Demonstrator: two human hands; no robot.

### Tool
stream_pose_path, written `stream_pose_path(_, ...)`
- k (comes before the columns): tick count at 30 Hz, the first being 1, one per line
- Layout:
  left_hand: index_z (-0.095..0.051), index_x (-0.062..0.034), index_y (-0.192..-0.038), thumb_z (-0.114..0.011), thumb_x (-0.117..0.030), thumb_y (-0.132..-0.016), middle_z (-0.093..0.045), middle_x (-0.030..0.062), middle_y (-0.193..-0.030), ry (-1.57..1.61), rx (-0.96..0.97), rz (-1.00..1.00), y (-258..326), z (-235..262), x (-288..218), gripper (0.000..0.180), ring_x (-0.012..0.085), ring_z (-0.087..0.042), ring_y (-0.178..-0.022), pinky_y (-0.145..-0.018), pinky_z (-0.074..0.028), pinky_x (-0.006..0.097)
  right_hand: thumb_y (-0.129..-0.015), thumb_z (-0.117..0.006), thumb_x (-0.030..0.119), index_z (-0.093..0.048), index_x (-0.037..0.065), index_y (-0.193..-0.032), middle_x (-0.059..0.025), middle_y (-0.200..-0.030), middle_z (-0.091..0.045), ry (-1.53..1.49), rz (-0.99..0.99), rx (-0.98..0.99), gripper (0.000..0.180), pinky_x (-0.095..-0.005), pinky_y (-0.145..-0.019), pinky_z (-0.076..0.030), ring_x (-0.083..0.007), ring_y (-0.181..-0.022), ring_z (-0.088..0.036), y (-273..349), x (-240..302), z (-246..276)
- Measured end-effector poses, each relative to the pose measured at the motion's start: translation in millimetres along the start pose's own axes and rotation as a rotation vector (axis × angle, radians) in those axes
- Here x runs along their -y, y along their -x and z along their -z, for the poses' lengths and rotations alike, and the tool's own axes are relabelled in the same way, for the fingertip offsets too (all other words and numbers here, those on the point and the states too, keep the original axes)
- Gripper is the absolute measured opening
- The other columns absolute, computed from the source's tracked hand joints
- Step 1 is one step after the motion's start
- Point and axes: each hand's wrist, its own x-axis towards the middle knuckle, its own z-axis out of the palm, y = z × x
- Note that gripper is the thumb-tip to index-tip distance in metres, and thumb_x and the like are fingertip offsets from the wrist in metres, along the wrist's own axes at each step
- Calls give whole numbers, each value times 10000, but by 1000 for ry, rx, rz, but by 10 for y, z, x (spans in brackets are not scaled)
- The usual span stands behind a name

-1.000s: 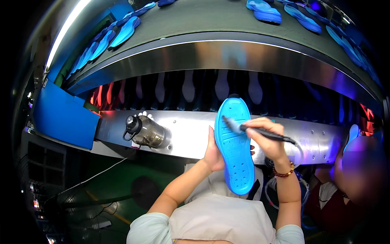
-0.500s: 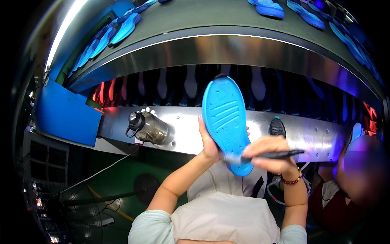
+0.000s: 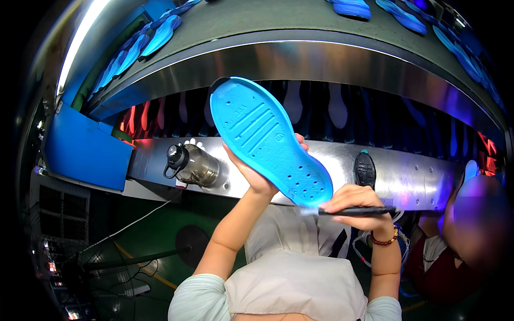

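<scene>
A bright blue shoe sole (image 3: 266, 142) with ridges and small holes is held up in front of me, tilted with its black-edged tip toward the upper left. My left hand (image 3: 251, 172) grips it around its middle; a few fingertips show past its right edge. Closed around a brush (image 3: 357, 211) with a black handle, my right hand (image 3: 357, 202) is just below the sole's lower end. The pale, blurred bristles lie at that end's rim; whether they touch it I cannot tell.
Across the metal ledge (image 3: 332, 160) stand a dark bottle (image 3: 197, 166) and a black sole-shaped piece (image 3: 365, 170). Blue soles (image 3: 161, 36) lie on the green conveyor belt (image 3: 257, 21) above. Dark racks of soles sit beneath it. Another person (image 3: 452, 246) is at the right.
The sole has tilted, its tip swinging to the left and upward with my left hand. My right hand with the brush has shifted slightly, from over the sole's lower end to its rim.
</scene>
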Motion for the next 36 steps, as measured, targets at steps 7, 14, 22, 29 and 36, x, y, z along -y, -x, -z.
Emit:
stream_pose_path(7,-395,-2,-1218,-126,-851,-651,-566,251,-983,-73,-91,-55,-44,-43,-49,1056,357,-592,-842,-759,-490,472,-668,-659,-39,-658,3,-895,-140,-917,-653,51,-41,-122,231,-306,-775,-472,-207,-830,-603,35,-57,-99)
stream_pose_path(14,-263,-4,-1323,-210,-820,-685,-444,251,-1200,-81,-110,53,-57,-239,-99,1038,373,-502,-1044,-887,-423,490,-710,-623,-29,-617,-57,-922,-206,-985,-605,-464,-123,-352,214,-327,-846,-450,-241,-934,-577,134,-258,-106)
stream_pose_path(22,-302,18,-1302,-459,-314,-838,-486,172,-1210,107,212,242,273,150,109,592,245,-524,-1068,-915,-418,357,-689,-648,-54,-624,-48,-925,-200,-958,-631,-262,-89,-238,237,-310,-813,-483,-243,-915,-621,8,119,-248)
stream_pose_path(29,-312,23,-1300,-434,-273,-837,-482,188,-1206,-82,146,614,159,26,-69,563,257,-545,-1031,-905,-423,354,-683,-665,-25,-648,-13,-873,-175,-932,-644,-15,-39,-20,190,-316,-768,-506,-261,-853,-643,-68,166,-95)
stream_pose_path(36,-326,13,-1306,-441,-332,-846,-485,186,-1205,-270,98,948,89,-37,-182,586,254,-529,-1046,-903,-414,354,-705,-660,7,-652,25,-909,-135,-958,-644,30,23,164,205,-298,-732,-520,-255,-876,-636,-98,301,198)
